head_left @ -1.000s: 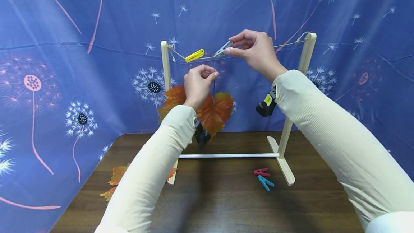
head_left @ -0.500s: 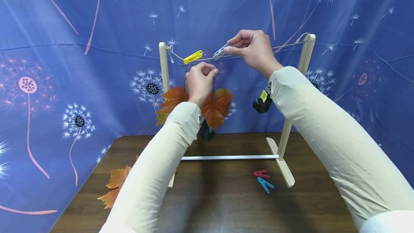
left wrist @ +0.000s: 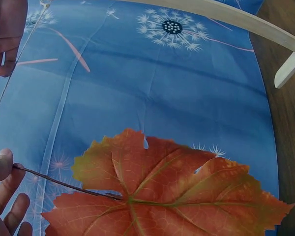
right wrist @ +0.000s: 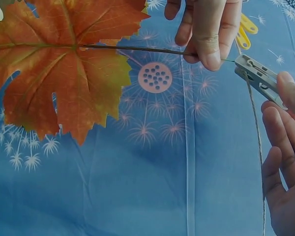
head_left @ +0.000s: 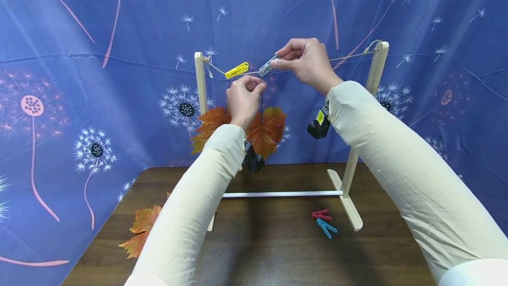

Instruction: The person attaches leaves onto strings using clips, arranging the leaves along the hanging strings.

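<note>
My left hand (head_left: 243, 101) pinches the thin dark stem of an orange-red maple leaf (left wrist: 157, 191) between thumb and fingers, just under the line. The leaf hangs below that hand. With thumb and fingertips, my right hand (head_left: 307, 63) grips a grey clothespin (right wrist: 258, 78) at its rear end. The clothespin's front end meets the string (right wrist: 258, 137) and the tip of the stem. Left of it on the string sits a yellow clothespin (head_left: 237, 70). Below, a second leaf (head_left: 210, 127) hangs partly behind my left hand and forearm.
Wooden posts (head_left: 377, 68) carry the string, with a white rod (head_left: 282, 194) joining their feet. Red (head_left: 321, 214) and blue (head_left: 326, 228) clothespins lie on the brown table (head_left: 289, 255). Another leaf (head_left: 143, 228) lies at left, partly under my sleeve. A blue patterned cloth hangs behind.
My right hand and the grey clothespin have shifted slightly left along the string, nearer the stem tip. My left hand has risen a little and still pinches the stem.
</note>
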`<state>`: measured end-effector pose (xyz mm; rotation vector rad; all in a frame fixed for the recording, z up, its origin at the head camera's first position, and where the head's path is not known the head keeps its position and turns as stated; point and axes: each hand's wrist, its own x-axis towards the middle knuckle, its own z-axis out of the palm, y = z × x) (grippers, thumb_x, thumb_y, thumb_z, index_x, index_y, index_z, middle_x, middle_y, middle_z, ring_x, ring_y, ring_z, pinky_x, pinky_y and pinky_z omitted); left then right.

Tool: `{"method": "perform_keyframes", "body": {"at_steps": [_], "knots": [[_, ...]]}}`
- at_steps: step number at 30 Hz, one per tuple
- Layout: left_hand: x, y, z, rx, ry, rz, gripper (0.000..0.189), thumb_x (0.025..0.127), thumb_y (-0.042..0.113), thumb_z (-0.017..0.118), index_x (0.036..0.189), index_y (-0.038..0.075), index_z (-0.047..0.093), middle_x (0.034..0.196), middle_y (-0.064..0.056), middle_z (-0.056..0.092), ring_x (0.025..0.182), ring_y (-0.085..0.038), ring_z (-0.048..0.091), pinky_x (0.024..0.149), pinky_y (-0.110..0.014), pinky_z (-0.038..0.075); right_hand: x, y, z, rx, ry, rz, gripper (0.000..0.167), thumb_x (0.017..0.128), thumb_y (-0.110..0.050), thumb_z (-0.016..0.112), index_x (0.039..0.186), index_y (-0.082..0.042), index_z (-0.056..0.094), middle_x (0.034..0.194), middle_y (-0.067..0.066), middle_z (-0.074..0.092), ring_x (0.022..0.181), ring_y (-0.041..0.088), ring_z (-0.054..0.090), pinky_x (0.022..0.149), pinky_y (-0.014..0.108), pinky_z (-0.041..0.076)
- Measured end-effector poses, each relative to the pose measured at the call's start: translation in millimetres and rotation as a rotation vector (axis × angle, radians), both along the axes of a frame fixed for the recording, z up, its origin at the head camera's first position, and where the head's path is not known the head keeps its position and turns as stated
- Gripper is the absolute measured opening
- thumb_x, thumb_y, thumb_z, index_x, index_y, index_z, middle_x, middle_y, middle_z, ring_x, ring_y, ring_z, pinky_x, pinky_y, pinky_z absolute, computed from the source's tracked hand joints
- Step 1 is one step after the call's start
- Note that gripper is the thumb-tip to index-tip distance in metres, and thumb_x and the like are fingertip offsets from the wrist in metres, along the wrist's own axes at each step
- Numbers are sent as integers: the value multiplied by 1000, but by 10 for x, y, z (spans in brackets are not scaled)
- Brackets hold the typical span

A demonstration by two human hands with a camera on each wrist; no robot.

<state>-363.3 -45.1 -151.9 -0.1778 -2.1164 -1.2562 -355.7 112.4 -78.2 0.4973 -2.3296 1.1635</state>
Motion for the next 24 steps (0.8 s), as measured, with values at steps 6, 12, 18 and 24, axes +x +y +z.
{"method": "perform_keyframes", "body": {"at_steps": [6, 12, 18, 24], "knots": [[1, -25, 16, -3, 13, -2, 15, 93, 26, 77, 100, 13, 79, 88, -2, 77, 81, -17, 69, 78, -33, 49, 8, 2, 6, -5, -14, 2, 32, 88, -29, 81, 111, -8, 76, 90, -1, 74, 85, 9, 68, 73, 25, 48], [18, -29, 19, -9, 20, -10, 16, 93, 27, 77, 101, 13, 79, 88, -2, 77, 81, -17, 69, 78, -34, 49, 13, 9, -6, -10, -23, 8, 32, 89, -29, 80, 113, -7, 76, 91, 0, 74, 85, 10, 69, 76, 26, 50], [11, -28, 21, -10, 23, -14, 17, 93, 27, 77, 101, 12, 79, 87, -3, 77, 81, -19, 68, 77, -34, 48, 14, 9, -14, -10, -17, 14, 32, 90, -28, 79, 113, -7, 75, 90, -1, 74, 86, 12, 70, 77, 28, 51], [-1, -39, 26, -15, 41, -8, 16, 92, 26, 78, 100, 12, 79, 87, -3, 77, 82, -19, 69, 79, -36, 48, 24, -3, -19, -1, -32, 13, 36, 90, -32, 79, 118, -9, 74, 98, 2, 74, 90, 14, 70, 78, 27, 51]]}}
